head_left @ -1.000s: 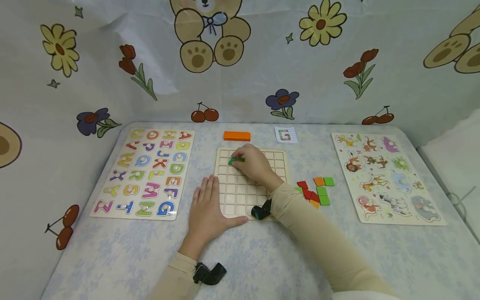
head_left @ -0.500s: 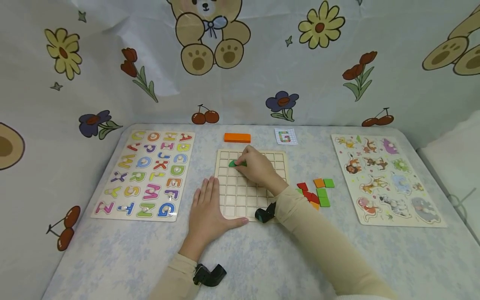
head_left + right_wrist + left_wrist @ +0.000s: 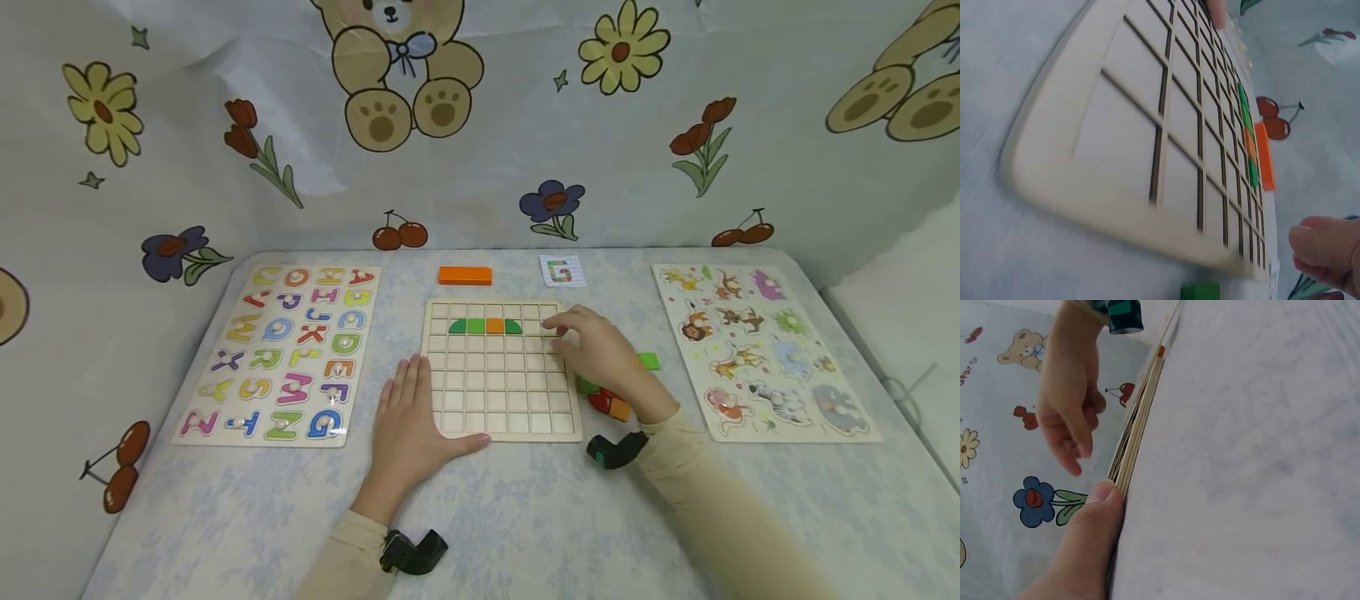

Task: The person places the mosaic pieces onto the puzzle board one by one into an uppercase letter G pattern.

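A wooden grid board [image 3: 502, 425] lies mid-table. In its upper part sits a row of tiles: a rounded green piece [image 3: 457, 327], a green square [image 3: 476, 327], an orange square [image 3: 495, 326] and another rounded green piece [image 3: 513, 327]. My left hand [image 3: 408, 417] rests against the board's left side with straight fingers, its thumb [image 3: 1094, 519] along the near edge. Over the board's right edge hovers my right hand [image 3: 603, 354], fingers loosely bent and nothing visible between them. The right wrist view shows its fingertips [image 3: 1322, 247] apart from the board.
Loose red, orange and green tiles [image 3: 618, 408] lie right of the board, partly hidden by the right hand. Behind it are an orange bar [image 3: 465, 276] and a pattern card [image 3: 562, 271]. A letter puzzle [image 3: 277, 358] lies left, an animal puzzle [image 3: 765, 354] right.
My right hand has let go of the rounded green tile at the row's right end and moved right, uncovering the row. The left hand stays against the board.
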